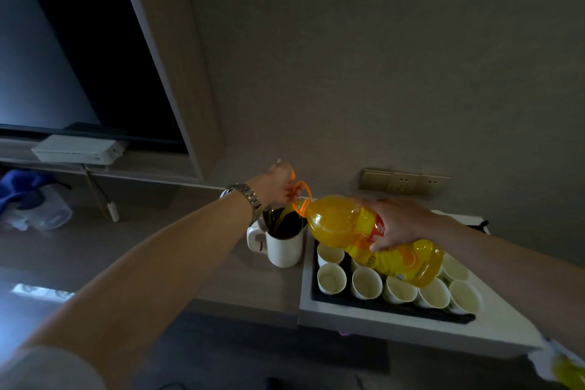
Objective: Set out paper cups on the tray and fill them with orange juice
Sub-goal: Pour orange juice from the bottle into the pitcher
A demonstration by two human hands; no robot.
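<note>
The big clear plastic bottle of orange juice (373,237) lies tipped on its side above the black tray (392,310); the right hand (402,222) wraps round its red label; the left hand (278,184) pinches the thin orange handle loop (300,196) at its neck; its mouth sits over the tall white jug (281,247) just left of the tray, with juice running in; round white paper cups (332,277) fill the tray, some hidden under the bottle; the tray rests on a white tabletop (411,326).
</note>
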